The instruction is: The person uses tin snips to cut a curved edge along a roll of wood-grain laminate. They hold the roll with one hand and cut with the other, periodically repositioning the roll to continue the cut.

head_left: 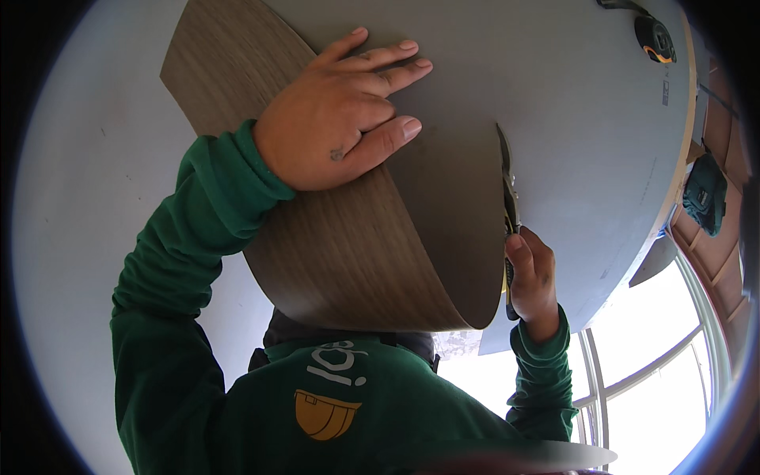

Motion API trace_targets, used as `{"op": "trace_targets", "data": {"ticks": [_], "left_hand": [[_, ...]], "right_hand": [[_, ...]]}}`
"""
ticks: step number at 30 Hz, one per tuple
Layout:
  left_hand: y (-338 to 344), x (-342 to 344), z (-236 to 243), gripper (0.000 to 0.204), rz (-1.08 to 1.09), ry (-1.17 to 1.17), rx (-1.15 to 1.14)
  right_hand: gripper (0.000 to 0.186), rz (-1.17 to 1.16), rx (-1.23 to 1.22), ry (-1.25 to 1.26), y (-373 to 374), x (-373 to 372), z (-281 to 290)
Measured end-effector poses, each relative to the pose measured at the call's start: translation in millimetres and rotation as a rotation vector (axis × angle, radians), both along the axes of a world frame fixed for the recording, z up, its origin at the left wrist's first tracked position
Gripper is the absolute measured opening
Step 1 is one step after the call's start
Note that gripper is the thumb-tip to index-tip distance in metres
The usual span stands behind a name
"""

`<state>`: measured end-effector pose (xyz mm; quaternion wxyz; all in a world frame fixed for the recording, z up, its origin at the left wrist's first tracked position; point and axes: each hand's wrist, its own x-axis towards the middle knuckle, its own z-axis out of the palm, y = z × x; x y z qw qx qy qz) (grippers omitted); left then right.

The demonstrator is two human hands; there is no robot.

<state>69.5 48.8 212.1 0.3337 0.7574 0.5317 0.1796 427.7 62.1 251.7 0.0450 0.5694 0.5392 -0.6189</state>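
A flexible wood-grain laminate sheet [332, 261] lies curled over toward me, its plain grey-brown back [439, 190] showing inside the bend. My left hand [340, 111] rests across the curled sheet with fingers spread, pressing on it. At the sheet's right edge, my right hand [532, 273] is closed around the handles of a pair of snips [508, 178]. Their dark, narrow jaws point away from me, along that edge. Black and yellow show on the handles. Whether the jaws are apart cannot be made out.
Beneath the sheet is a large pale grey board [586, 158] with a light edge. A tape measure [654, 38] sits at its far right. Beyond that edge are a dark green cloth item [704, 194] and brown floor tiles [724, 261]. Bright window panes [649, 372] stand at lower right.
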Motion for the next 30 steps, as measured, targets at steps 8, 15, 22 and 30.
{"op": "trace_targets", "data": {"ticks": [8,15,22,30], "left_hand": [[-2.2,4.8,3.1,0.036,0.01,-0.012,-0.005],[-4.1,9.0,5.1,0.036,-0.003,-0.01,0.001],[-4.2,14.7,10.7,0.034,0.007,-0.031,-0.026],[-5.1,19.1,11.0,0.034,0.008,-0.038,-0.007]], "right_hand": [[0.054,-0.03,-0.018,-0.022,4.4,2.1,2.5],[0.055,0.01,-0.049,-0.002,8.8,3.6,5.2],[0.054,0.042,0.025,-0.034,6.6,9.2,9.5],[0.051,-0.004,-0.013,0.025,11.2,10.0,5.9]]}}
